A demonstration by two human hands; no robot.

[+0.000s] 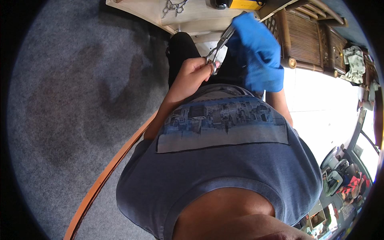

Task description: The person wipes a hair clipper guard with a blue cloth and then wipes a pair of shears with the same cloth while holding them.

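Observation:
My left hand [196, 70] holds the finger rings of metal haircutting scissors [222, 41], whose blades point up and to the right. A blue cloth [261, 57] covers my right hand, with only the forearm [280, 103] showing below it. The cloth is gathered over that hand and held up against the blade end, so the blade tips are partly hidden. My right fingers are hidden under the cloth, which looks slightly blurred.
On the light wooden shelf [198, 22] ahead lie more metal scissors [174, 7], a black device [221, 4] and a yellow box [244, 4]. Bamboo furniture [303, 42] stands at the right, bearing a patterned cloth [354, 64]. A grey carpet-like surface [66, 90] is at the left.

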